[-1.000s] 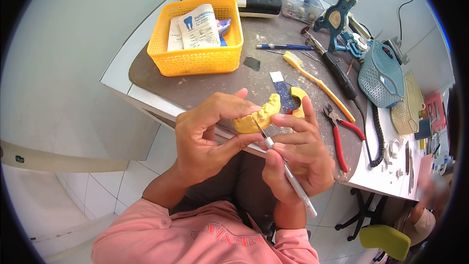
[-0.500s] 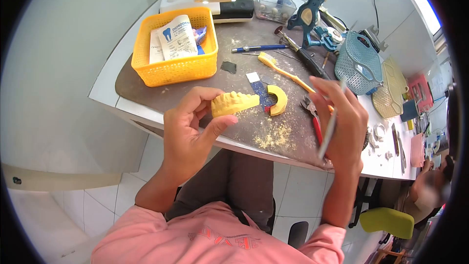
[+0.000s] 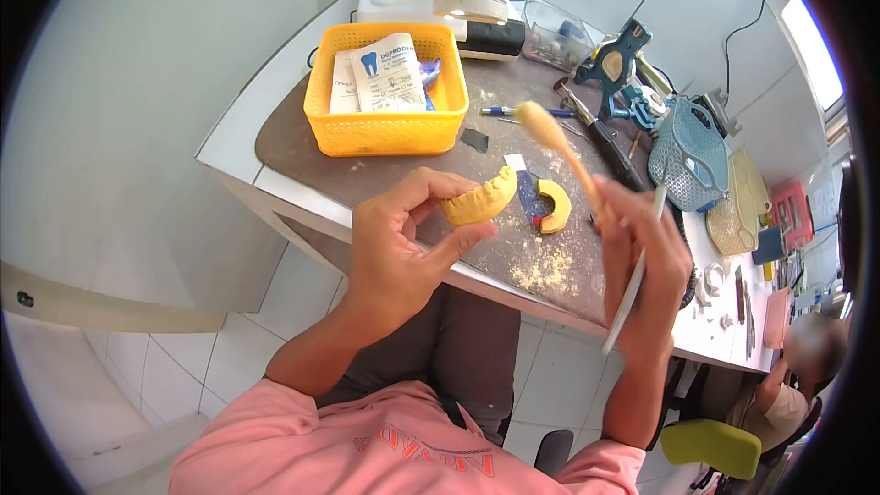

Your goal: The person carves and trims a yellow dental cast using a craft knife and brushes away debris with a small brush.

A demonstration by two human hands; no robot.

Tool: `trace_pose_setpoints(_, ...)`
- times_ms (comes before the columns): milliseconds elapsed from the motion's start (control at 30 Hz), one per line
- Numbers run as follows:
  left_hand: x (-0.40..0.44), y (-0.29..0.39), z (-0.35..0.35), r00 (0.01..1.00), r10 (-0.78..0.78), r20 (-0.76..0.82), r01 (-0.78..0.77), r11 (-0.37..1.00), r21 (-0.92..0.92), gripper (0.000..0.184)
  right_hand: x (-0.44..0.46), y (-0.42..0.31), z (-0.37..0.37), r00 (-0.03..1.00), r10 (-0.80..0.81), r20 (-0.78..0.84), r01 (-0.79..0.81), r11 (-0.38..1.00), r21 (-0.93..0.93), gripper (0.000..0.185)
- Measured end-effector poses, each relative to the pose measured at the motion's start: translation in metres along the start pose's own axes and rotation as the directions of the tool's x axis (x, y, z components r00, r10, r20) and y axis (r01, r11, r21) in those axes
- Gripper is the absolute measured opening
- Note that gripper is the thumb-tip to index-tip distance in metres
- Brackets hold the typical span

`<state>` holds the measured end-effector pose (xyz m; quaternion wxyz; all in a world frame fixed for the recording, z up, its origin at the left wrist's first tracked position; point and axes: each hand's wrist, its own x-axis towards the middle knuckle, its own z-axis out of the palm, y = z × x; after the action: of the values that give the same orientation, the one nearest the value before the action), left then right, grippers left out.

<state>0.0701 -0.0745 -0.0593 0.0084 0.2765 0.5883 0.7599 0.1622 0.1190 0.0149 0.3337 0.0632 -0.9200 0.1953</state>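
Yellow dental cast [image 3: 481, 203] in your left hand [image 3: 399, 243]; toothbrush [image 3: 547, 132] and slim pale tool [image 3: 625, 307] in your right hand [image 3: 647, 261].
Left to right, clocked from the cast: yellow basket [image 3: 390, 137] holding printed papers [image 3: 389, 78], 11 o'clock; your left hand, 8 o'clock, thumb and fingers pinching the cast above the front of the brown work surface [image 3: 312, 151]; yellow crumbs [image 3: 543, 270] scattered, between 4 and 5; curved yellow piece [image 3: 555, 208] lying flat, 3 o'clock; toothbrush head raised, 1 o'clock, apart from the cast; your right hand, 4 o'clock, fingers curled round the brush handle, the tool slanting across the same hand; blue basket [image 3: 687, 170], nearly 3 o'clock, farther off.
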Motion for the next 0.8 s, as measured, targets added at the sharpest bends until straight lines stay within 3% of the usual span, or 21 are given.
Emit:
trace_pose_setpoints(67,-0.001,-0.003,0.002,0.999,0.038,-0.017,-0.038,0.999,0.018,0.029,-0.013,-0.016,0.004,0.999,0.015,0.036,-0.02,0.992,0.127,0.048)
trace_pose_setpoints(167,-0.001,-0.005,0.002,0.996,0.08,-0.027,-0.078,0.995,0.06,0.028,-0.024,-0.024,0.019,0.994,0.052,0.1,-0.068,0.983,0.167,0.051)
trace_pose_setpoints(300,0.0,-0.002,0.002,0.998,0.024,-0.066,-0.021,0.999,0.037,0.028,-0.045,-0.024,-0.002,0.962,0.188,0.199,-0.208,0.974,0.088,0.053)
trace_pose_setpoints(433,0.0,0.002,0.003,1.0,-0.002,-0.013,0.004,0.995,0.102,0.027,-0.037,-0.032,0.001,0.976,0.21,-0.05,-0.204,0.973,0.11,0.053)
trace_pose_setpoints(500,-0.002,-0.002,0.001,1.0,0.01,-0.002,-0.009,0.997,0.073,0.026,-0.034,-0.022,0.004,0.989,0.131,-0.063,-0.125,0.987,0.099,0.055)
trace_pose_setpoints(567,-0.002,-0.002,0.003,1.0,0.031,-0.004,-0.031,0.999,0.043,0.025,-0.026,-0.016,0.004,0.967,0.053,0.25,-0.069,0.996,0.056,0.056)
trace_pose_setpoints(600,-0.001,-0.001,0.004,0.999,0.03,-0.037,-0.028,0.999,0.045,0.024,-0.025,-0.007,0.008,0.997,0.01,0.076,-0.006,0.998,-0.057,0.057)
trace_pose_setpoints(633,0.0,0.0,0.004,0.997,0.027,-0.074,-0.023,0.999,0.045,0.023,-0.022,0.002,0.011,0.997,0.056,-0.053,-0.066,0.978,-0.196,0.052)
trace_pose_setpoints(733,0.0,-0.001,0.001,0.998,0.046,-0.044,-0.044,0.998,0.043,0.024,-0.007,0.019,-0.003,0.985,0.149,-0.084,-0.161,0.972,-0.172,0.043)
trace_pose_setpoints(800,0.001,0.001,0.002,0.999,0.017,-0.038,-0.017,1.0,0.003,0.026,-0.005,0.029,-0.003,0.968,0.245,0.056,-0.223,0.941,-0.253,0.034)
